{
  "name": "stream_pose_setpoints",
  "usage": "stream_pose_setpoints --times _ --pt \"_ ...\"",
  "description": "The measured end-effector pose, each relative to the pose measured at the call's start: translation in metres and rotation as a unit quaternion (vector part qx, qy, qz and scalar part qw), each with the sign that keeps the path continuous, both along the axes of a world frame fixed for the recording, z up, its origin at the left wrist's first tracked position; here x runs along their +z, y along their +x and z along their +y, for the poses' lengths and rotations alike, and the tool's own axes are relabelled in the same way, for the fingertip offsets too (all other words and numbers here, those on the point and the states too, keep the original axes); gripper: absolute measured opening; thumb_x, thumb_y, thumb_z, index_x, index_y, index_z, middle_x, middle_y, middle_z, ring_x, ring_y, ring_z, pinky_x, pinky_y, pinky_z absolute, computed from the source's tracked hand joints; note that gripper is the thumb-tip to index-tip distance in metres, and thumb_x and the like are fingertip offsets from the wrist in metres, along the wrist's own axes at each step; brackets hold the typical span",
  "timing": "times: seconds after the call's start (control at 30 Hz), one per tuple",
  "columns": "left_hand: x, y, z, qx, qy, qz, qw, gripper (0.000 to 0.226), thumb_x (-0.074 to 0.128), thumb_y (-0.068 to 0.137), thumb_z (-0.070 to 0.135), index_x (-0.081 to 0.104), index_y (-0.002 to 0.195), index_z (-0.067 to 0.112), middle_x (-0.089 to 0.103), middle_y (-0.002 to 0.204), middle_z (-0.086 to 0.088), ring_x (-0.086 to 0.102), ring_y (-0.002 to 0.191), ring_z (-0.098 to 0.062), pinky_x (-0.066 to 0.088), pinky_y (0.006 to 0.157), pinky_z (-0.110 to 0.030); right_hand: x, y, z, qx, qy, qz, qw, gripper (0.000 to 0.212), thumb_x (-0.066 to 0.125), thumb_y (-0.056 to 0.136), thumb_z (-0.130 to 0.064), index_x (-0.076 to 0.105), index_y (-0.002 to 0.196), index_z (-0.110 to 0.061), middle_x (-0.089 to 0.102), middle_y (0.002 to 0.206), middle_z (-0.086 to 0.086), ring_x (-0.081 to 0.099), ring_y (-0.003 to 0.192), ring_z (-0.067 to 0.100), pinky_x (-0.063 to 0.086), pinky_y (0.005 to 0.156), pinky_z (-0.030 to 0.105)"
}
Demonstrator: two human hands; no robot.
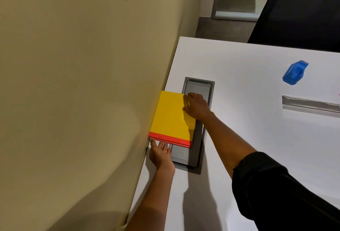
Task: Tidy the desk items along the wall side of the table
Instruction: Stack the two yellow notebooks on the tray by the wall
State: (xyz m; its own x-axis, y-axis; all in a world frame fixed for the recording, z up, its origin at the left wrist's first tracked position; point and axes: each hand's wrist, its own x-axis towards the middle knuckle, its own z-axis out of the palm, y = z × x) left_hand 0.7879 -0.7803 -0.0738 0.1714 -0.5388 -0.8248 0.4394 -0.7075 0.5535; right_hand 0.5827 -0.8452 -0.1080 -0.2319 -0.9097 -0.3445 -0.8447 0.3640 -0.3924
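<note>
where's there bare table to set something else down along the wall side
Wall edge past the yellow notebook, up to the table's far corner, is bare. So is the wide patch between the grey cable hatch and the blue tape dispenser. Crowded: around the notebook, where left hand and right hand sit.

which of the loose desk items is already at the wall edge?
The yellow notebook with the red spine strip, flush against the wall with both hands on it. The blue tape dispenser and the clear plastic strip lie far out on the white table.
</note>
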Motion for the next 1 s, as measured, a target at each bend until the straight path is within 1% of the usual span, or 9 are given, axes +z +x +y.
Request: stream_pose_setpoints --times 0.37,0.47,0.53,0.57,0.63,0.73,0.8,0.87,1.0 --pt "-0.001 -0.001 -0.001 0.018 -0.007 0.006 1.000 0.058 0.042 0.098 0.048 0.040 0.143 0.012 0.049 0.144 -0.017 0.048 0.132 -0.039 0.035 0.112 -0.052 -0.002 -0.005 0.004 0.045 -0.003 0.027 0.999 0.059 0.058 0.096 -0.034 0.038 0.148 -0.015 0.034 0.156 0.008 0.032 0.141 0.033 0.037 0.112 0.043" --pt "-0.002 -0.001 -0.001 0.015 -0.008 0.003 1.000 0.057 0.042 0.098 0.049 0.040 0.142 0.012 0.048 0.145 -0.016 0.047 0.132 -0.039 0.034 0.113 -0.053 0.000 -0.004 0.002 0.064 0.010 0.045 0.997 0.062 0.056 0.096 -0.039 0.033 0.150 -0.018 0.030 0.158 0.006 0.032 0.141 0.033 0.036 0.113 0.044" --pt "-0.002 -0.001 -0.001 0.013 -0.013 -0.004 1.000 0.056 0.042 0.098 0.049 0.041 0.142 0.013 0.049 0.145 -0.016 0.048 0.132 -0.039 0.035 0.112 -0.053 0.002 0.000 0.002 0.049 0.007 0.049 0.998 0.068 0.055 0.096 -0.042 0.027 0.153 -0.019 0.025 0.160 0.005 0.031 0.142 0.032 0.034 0.114 0.045" --pt "-0.003 -0.001 -0.001 0.011 -0.014 -0.007 1.000 0.056 0.042 0.098 0.049 0.040 0.142 0.014 0.049 0.144 -0.016 0.048 0.131 -0.039 0.036 0.112 -0.053 0.002 0.004 0.005 0.014 -0.009 0.040 0.999 0.070 0.056 0.095 -0.042 0.025 0.153 -0.018 0.022 0.160 0.006 0.030 0.142 0.032 0.032 0.114 0.045" --pt "-0.003 -0.001 0.000 0.006 -0.014 -0.014 1.000 0.057 0.043 0.098 0.049 0.040 0.143 0.014 0.049 0.144 -0.015 0.048 0.131 -0.039 0.036 0.111 -0.053 0.003 0.015 0.014 -0.113 -0.063 -0.004 0.992 0.070 0.057 0.095 -0.039 0.025 0.153 -0.015 0.022 0.160 0.011 0.028 0.144 0.033 0.032 0.115 0.046" --pt "-0.003 -0.002 0.001 0.006 -0.014 -0.014 1.000 0.055 0.045 0.098 0.047 0.042 0.141 0.014 0.050 0.144 -0.015 0.050 0.129 -0.040 0.038 0.110 -0.055 0.000 0.036 0.033 -0.328 -0.128 -0.087 0.932 0.063 0.054 0.098 -0.033 0.028 0.151 -0.012 0.034 0.151 0.016 0.036 0.137 0.035 0.038 0.108 0.045" --pt "-0.003 -0.002 0.001 0.008 -0.014 -0.006 1.000 0.054 0.046 0.098 0.046 0.042 0.141 0.014 0.050 0.143 -0.015 0.050 0.128 -0.041 0.039 0.109 -0.056 -0.003 0.048 0.045 -0.419 -0.134 -0.143 0.886 0.060 0.052 0.099 -0.032 0.028 0.150 -0.011 0.039 0.145 0.017 0.040 0.133 0.036 0.039 0.106 0.045" --pt "-0.003 -0.003 0.002 0.006 -0.015 0.000 1.000 0.055 0.046 0.098 0.045 0.040 0.143 0.014 0.049 0.144 -0.015 0.050 0.129 -0.041 0.038 0.109 -0.056 -0.007 0.056 0.056 -0.450 -0.133 -0.172 0.866 0.057 0.051 0.099 -0.030 0.030 0.149 -0.010 0.042 0.143 0.017 0.041 0.132 0.036 0.038 0.107 0.046" --pt "-0.003 -0.003 0.004 0.002 -0.019 0.006 1.000 0.056 0.045 0.098 0.046 0.037 0.145 0.016 0.048 0.146 -0.014 0.048 0.130 -0.040 0.037 0.110 -0.055 -0.007 0.064 0.071 -0.444 -0.132 -0.173 0.869 0.053 0.050 0.100 -0.026 0.034 0.148 -0.011 0.045 0.143 0.015 0.044 0.132 0.033 0.039 0.108 0.043"
